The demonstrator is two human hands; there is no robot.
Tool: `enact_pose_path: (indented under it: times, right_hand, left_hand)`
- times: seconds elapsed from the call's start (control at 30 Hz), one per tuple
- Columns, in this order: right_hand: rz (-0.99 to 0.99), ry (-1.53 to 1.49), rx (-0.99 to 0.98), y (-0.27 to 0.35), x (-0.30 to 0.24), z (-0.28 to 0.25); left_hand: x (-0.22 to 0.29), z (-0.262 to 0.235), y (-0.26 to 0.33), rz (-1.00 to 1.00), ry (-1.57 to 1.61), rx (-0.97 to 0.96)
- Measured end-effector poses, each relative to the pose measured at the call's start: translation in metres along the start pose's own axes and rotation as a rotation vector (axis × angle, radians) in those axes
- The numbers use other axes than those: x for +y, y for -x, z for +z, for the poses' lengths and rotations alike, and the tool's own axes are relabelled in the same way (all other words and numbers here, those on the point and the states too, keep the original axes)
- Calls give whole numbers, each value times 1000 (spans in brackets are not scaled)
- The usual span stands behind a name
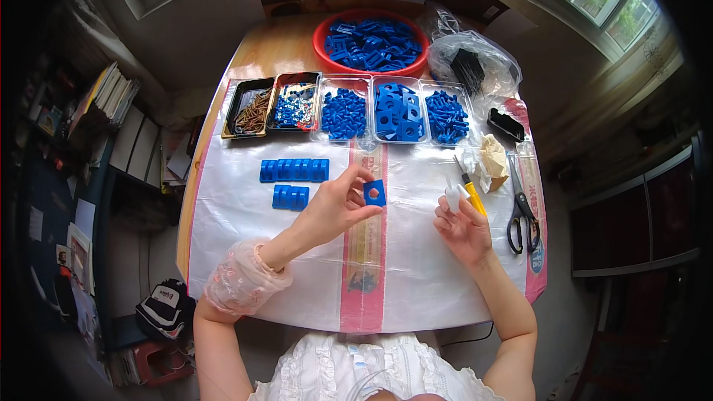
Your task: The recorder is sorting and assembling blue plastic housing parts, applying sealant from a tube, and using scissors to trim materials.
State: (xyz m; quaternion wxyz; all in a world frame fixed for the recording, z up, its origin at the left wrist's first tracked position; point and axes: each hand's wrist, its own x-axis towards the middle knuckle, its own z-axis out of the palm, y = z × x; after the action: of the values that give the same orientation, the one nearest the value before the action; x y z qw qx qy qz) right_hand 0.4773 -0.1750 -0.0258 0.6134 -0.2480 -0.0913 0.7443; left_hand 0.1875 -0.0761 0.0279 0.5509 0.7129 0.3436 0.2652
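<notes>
My left hand (343, 200) pinches a small blue square plate with a round hole (381, 188) by its edge, above the middle of the table. To the right, my right hand (466, 232) is closed on a small whitish translucent piece (454, 194) whose kind I cannot make out. Just behind those fingers lies a tool with a yellow handle (475, 199). Left of my left hand, blue ridged blocks sit in two rows, a longer back row (294, 170) and a shorter front row (290, 197).
Along the back stand a tray of brass-coloured screws (251, 113), a tray of small blue and silvery parts (295, 108), and clear boxes of blue pieces (344, 113). Behind them is a red basin (321, 50). Black scissors (523, 215), crumpled paper (493, 160) and a plastic bag (497, 56) lie right.
</notes>
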Motion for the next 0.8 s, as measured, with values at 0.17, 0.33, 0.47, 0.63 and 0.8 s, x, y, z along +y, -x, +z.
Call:
enact_pose_path:
  times: [0.17,0.33,0.47,0.63,0.8]
  right_hand:
    - [-25,-7,-46,-3,-9,-11]
    - [-75,12,94,1,-6,4]
    - [-49,-26,37,0,-11,-9]
    - [-71,-17,147,1,-7,4]
    - [-77,-16,88,0,-7,-4]
  left_hand:
    - [-13,16,22,-286,536,-269]
    - [-16,38,25,-391,678,-282]
    - [-26,32,19,-409,726,-164]
    - [-31,31,25,-338,721,-157]
    - [-28,30,26,-361,794,-209]
